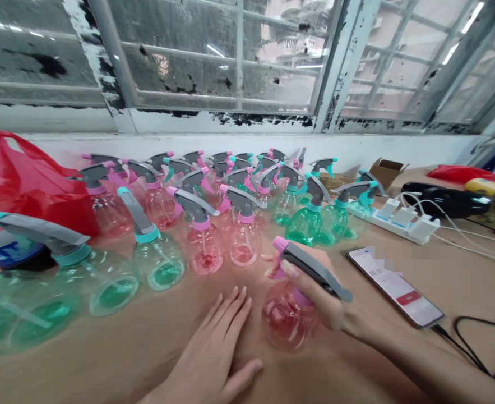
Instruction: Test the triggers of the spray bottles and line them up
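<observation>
While our left hand point(216, 342) lay palm down and empty on the bench point(146, 331), its fingers close together and thumb spread, our right hand point(320, 297) had hold of a pink spray bottle point(287, 317) just beside it. The bottle was in front of us, nearer than the rows of pink bottles point(205, 252) and green bottles point(304, 227); we could not tell whether its base touched the bench.

We judged it light, its clear round body probably thin plastic that would give under a hard squeeze and turn slippery if wet. The neck, under the grey-and-pink spray head point(314, 269), seemed the surest place to hold.

Our right grip was closed about that upper part, the thumb along the near side and the fingertips showing beyond the head, near the trigger. The forearm slanted from the lower right, and the head's grey back stretched over the hand toward the wrist.
</observation>
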Action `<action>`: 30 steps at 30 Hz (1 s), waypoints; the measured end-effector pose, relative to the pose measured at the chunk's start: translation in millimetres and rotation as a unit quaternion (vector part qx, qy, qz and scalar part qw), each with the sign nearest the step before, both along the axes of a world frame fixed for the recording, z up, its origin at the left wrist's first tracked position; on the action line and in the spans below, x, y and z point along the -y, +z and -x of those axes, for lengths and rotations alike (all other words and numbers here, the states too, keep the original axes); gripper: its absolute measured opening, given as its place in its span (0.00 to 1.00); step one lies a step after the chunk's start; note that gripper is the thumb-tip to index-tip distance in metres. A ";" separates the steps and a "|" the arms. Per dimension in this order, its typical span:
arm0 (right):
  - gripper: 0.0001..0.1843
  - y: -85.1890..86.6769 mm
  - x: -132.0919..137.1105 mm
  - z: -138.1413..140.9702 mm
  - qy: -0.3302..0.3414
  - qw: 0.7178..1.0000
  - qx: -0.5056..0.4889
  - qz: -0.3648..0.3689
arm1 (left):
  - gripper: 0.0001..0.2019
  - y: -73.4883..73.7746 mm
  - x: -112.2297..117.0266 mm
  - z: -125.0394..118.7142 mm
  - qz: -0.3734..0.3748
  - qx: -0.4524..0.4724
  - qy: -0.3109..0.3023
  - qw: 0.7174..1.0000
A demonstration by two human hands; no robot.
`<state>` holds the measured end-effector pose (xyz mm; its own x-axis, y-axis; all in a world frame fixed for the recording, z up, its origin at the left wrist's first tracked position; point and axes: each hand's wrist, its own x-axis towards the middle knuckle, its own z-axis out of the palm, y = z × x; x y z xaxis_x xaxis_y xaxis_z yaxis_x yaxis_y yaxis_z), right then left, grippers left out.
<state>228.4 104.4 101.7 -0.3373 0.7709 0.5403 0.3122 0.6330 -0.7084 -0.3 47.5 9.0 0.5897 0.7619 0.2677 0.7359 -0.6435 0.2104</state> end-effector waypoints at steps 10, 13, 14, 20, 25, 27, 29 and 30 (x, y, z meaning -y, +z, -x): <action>0.15 1.0 -13.0 3.5 0.068 0.997 -0.012 0.044 | 0.35 -5.2 -0.6 -1.6 -0.060 -0.037 0.063 0.996; 0.14 -2.6 -19.2 7.4 0.090 0.995 -0.034 0.038 | 0.33 -6.0 1.3 -0.9 -0.082 -0.058 0.075 0.992; 0.14 -4.2 -21.1 8.7 0.096 0.994 -0.044 0.032 | 0.33 -6.1 2.0 -0.3 -0.085 -0.063 0.077 0.991; 0.12 -10.0 -29.1 13.6 0.098 0.994 -0.052 0.014 | 0.31 -4.9 3.7 1.6 -0.067 -0.052 0.068 0.994; 0.12 -8.7 -32.1 16.6 0.101 0.993 -0.054 0.017 | 0.30 -4.2 3.5 0.1 -0.057 -0.057 0.064 0.995; 0.12 -9.1 -33.2 17.7 0.110 0.992 -0.056 0.019 | 0.31 -4.4 3.6 -0.2 -0.055 -0.058 0.063 0.995; 0.12 -10.1 -34.2 18.7 0.118 0.991 -0.059 0.027 | 0.31 -4.7 3.6 -0.3 -0.054 -0.063 0.063 0.995; 0.12 -10.6 -34.6 19.1 0.121 0.990 -0.062 0.030 | 0.31 -4.8 3.5 -0.3 -0.055 -0.067 0.063 0.994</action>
<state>209.3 139.1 91.1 -0.4498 0.7083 0.5441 0.0656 0.6337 -0.7708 0.0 44.0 4.2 0.5274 0.8022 0.2797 0.8288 -0.5582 0.0382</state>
